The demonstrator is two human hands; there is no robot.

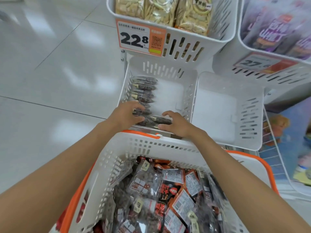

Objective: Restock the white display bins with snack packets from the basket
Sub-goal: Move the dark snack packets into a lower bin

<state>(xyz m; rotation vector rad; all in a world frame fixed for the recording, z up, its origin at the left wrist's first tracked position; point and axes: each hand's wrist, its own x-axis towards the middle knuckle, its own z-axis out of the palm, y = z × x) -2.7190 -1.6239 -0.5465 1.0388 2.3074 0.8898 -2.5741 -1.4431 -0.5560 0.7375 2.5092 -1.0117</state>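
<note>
One packet (154, 121) seemingly between two hands (127, 113) (175, 125)

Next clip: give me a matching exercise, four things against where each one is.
Things: 1 22.8 price tag; 2 basket; 3 right hand; 4 purple packets.
Places: A upper right bin; B nearest the camera; C on a dark packet in the lower left bin; D front of the upper left bin.
Pairs: 1-D; 2-B; 3-C; 4-A.
</note>
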